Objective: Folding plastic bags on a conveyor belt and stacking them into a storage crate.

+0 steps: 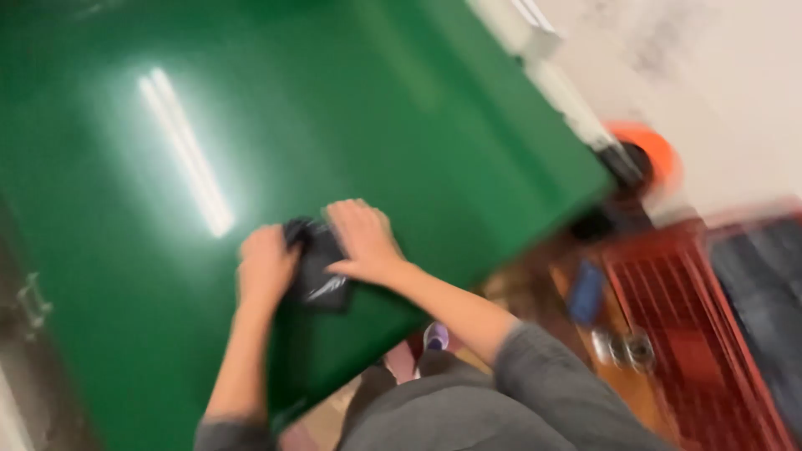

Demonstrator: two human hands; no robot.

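A small black shiny packet (317,271) lies on a glossy green table (351,125), close to its near edge. My left hand (266,266) grips the packet's left side with curled fingers. My right hand (363,238) rests flat over its upper right part, fingers spread. The packet is partly hidden under both hands. The picture is blurred by motion.
A red slatted crate or bench (693,326) stands on the floor to the right, with a dark cloth (764,284) over its far side. A blue flat object (587,292) and an orange round thing (656,154) sit near the table's right corner. A ceiling light's reflection (188,150) streaks the tabletop.
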